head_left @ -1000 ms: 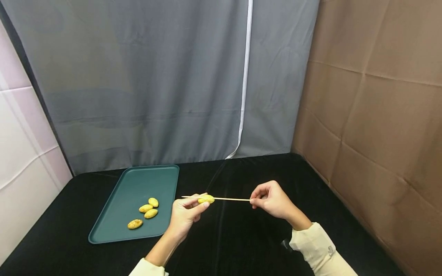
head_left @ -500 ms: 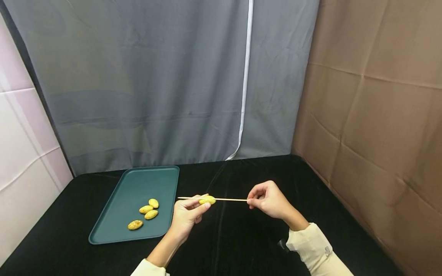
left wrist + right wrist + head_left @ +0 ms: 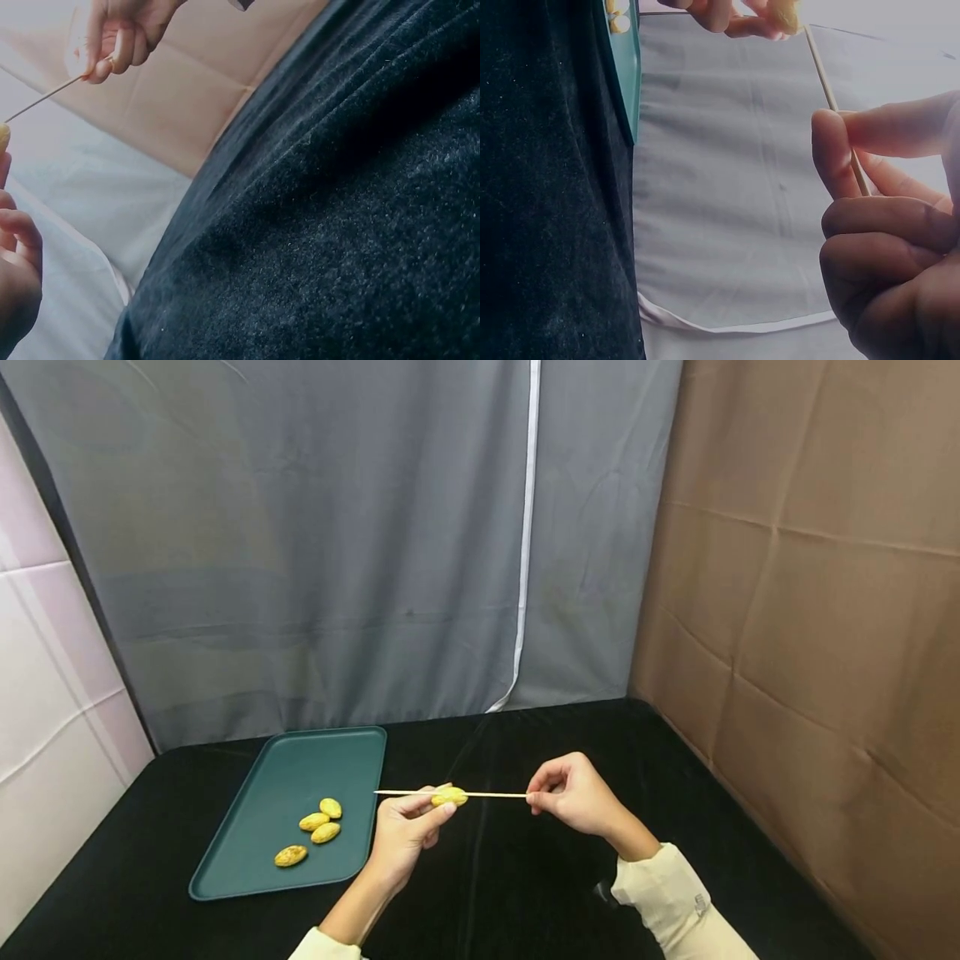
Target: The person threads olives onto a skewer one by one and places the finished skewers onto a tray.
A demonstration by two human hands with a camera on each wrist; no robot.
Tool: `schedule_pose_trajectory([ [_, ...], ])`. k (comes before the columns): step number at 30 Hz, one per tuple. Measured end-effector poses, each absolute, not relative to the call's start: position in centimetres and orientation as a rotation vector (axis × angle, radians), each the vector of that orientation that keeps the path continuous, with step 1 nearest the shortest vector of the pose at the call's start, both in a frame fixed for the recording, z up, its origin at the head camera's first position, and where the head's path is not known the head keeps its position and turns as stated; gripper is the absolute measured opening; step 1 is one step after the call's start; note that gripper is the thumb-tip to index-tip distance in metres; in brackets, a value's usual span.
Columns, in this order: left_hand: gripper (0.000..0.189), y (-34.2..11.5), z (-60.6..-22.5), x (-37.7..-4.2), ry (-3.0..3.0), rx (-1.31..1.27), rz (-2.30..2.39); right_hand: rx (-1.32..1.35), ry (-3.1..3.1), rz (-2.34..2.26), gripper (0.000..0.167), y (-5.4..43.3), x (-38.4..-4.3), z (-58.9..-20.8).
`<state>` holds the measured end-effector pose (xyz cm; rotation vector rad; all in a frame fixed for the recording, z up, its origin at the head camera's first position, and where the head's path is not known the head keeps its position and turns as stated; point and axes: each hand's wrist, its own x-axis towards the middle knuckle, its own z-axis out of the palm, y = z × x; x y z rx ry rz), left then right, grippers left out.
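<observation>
My left hand [image 3: 405,839] pinches a small yellow oval fruit [image 3: 449,796] between thumb and fingers. A thin bamboo skewer [image 3: 495,795] runs lengthwise through the fruit, roughly level, its pointed tip jutting out to the left over the tray's right edge. At the skewer's other end, my right hand [image 3: 573,793] holds it between thumb and forefinger. The right wrist view shows that skewer [image 3: 822,67] passing between the fingertips, its tail along the curled fingers. Only a sliver of the fruit [image 3: 4,137] shows in the left wrist view.
A dark green tray [image 3: 315,760] lies on the black cloth-covered table [image 3: 525,877], left of my hands. On it rest several more yellow oval fruits [image 3: 326,832], three of them close together. A grey curtain [image 3: 375,543] hangs behind, with a brown cloth wall [image 3: 825,652] on the right.
My right hand has moved left, closer to my left hand. The skewer has slid leftward through the fruit, so more of its pointed end sticks out. My left hand has stayed nearly still.
</observation>
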<state>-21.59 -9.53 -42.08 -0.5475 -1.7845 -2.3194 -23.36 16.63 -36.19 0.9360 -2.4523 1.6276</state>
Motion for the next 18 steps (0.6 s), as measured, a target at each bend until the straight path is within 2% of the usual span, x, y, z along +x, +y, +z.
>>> schedule_pose_trajectory([
  [4, 0.028, -9.34, -41.97, -21.6, -1.801, -0.551, -2.297, 0.939, -2.455, 1.626, 0.006, 16.51, -23.42, -36.05],
  [18, 0.029, -9.02, -41.5, -21.44, -1.826, -0.614, -2.27, 0.934, -2.439, 1.65, 0.007, 16.14, -23.11, -35.65],
])
